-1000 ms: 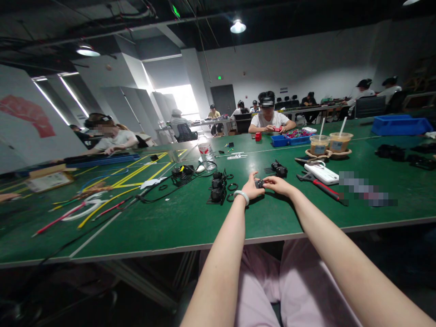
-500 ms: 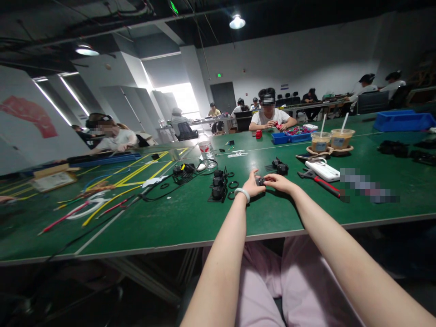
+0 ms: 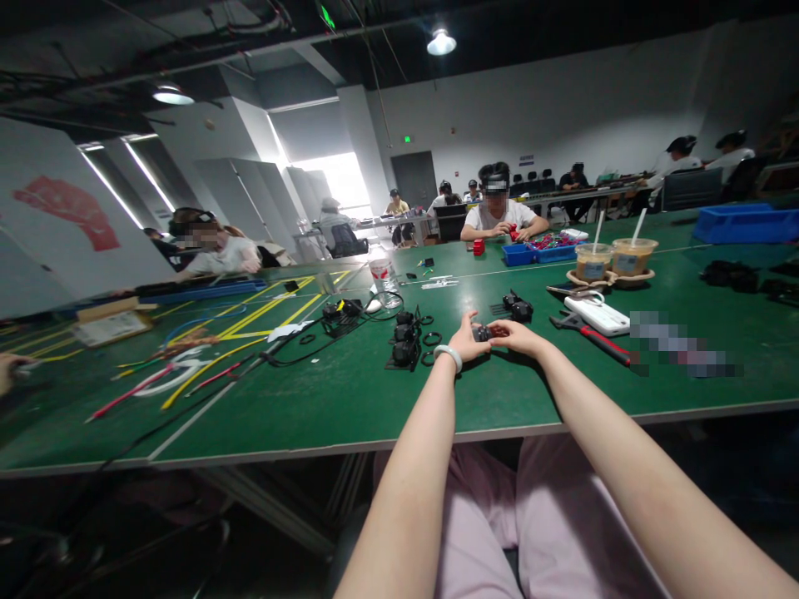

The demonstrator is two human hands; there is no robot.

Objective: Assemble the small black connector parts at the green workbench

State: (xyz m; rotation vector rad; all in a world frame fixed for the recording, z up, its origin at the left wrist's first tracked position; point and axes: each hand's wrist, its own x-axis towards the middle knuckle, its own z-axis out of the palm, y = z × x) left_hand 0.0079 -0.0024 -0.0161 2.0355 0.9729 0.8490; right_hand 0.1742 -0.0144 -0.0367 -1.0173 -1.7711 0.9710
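Between my two hands is a small dark grey part, mostly covered by fingers [image 3: 481, 334]; its exact kind is too small to make out. My left hand [image 3: 467, 341], with a pale bangle [image 3: 449, 356] at the wrist, is closed on the part's left side, thumb raised. From the right, the fingertips of my right hand [image 3: 517, 338] pinch the same part just above the green table. Left of my hands stand black ribbed parts in a row [image 3: 405, 343], with several black rings [image 3: 431, 339] beside them. Another black part [image 3: 518, 306] lies just beyond my right hand.
To the right lie a red-handled adjustable wrench [image 3: 599, 342] and a white phone-like device [image 3: 599, 315], with two drinks [image 3: 632, 258] in a carrier [image 3: 578, 279] behind. Coloured wires [image 3: 215, 366] and a black cable [image 3: 293, 362] spread leftward. Opposite sits a person [image 3: 498, 218]; another person's hand [image 3: 7, 372] shows far left.
The whole view has shifted slightly, so the scene sits a little further right. Another person's hand shows more at the left edge. My hands keep their grip with hardly any movement.
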